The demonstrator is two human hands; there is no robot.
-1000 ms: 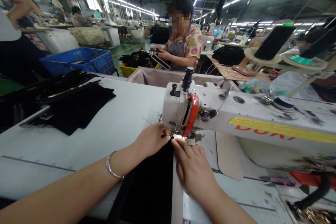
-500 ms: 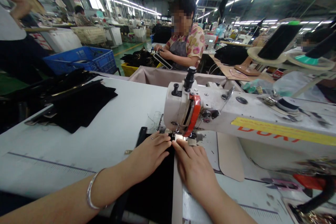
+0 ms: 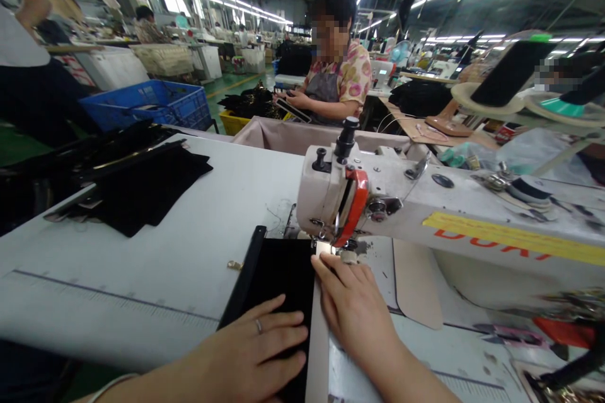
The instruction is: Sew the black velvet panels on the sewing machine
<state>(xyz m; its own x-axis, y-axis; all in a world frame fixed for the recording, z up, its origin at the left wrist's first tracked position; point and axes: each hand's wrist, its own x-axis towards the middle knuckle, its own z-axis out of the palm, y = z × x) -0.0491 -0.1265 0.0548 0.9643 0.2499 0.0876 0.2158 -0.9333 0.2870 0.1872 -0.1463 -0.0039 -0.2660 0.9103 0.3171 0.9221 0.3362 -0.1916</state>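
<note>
A black fabric panel (image 3: 283, 271) lies on the sewing table, its far right corner at the needle area of the sewing machine (image 3: 326, 195). Along its left side runs a dark strip with a small metal zipper pull (image 3: 234, 265) beside it. A pale strip (image 3: 320, 352) follows its right edge. My left hand (image 3: 265, 346) rests flat on the panel's near part, fingers spread, a ring on one finger. My right hand (image 3: 352, 293) lies at the right edge with fingers extended, fingertips on the pale strip close to the presser foot.
Stacked black pieces (image 3: 146, 189) lie on the table's left. Behind are a blue crate (image 3: 155, 104), a pinkish fabric-lined bin (image 3: 278, 138) and a seated co-worker (image 3: 340, 75) holding a framed piece. Scissors (image 3: 515, 335) lie at right, below the machine arm. Thread cones (image 3: 513, 72) stand at upper right.
My left hand has slid back toward me from the needle area to the panel's near part, uncovering the far end of the panel. My right hand stays nearly in place.
</note>
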